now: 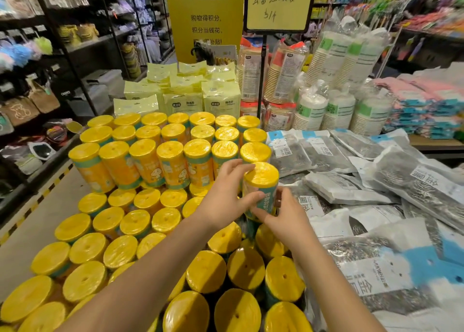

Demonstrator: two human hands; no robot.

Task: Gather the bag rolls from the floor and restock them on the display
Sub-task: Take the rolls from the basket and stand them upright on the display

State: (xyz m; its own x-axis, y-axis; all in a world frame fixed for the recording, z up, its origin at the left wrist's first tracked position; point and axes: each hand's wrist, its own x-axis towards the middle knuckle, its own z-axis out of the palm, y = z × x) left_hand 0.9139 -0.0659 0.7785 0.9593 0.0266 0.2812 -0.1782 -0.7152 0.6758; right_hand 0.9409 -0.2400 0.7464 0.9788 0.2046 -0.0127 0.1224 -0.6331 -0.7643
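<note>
Bag roll (262,176) upright, long axis vertical, yellow end up, left hand (223,198) and right hand (286,216) clasping it

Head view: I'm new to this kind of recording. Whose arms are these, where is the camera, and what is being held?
There is no machine here. The camera sits on a person's head and looks forward and down, so the two bare arms are that person's own. The left hand wraps its fingers round the top of one upright yellow bag roll. The right hand grips the same roll lower down. The roll is at the right end of the upper tier of stacked rolls, which stand upright in two tiers. Grey packets lie to the right. Pale yellow packs and sleeves of paper cups stand behind.
</note>
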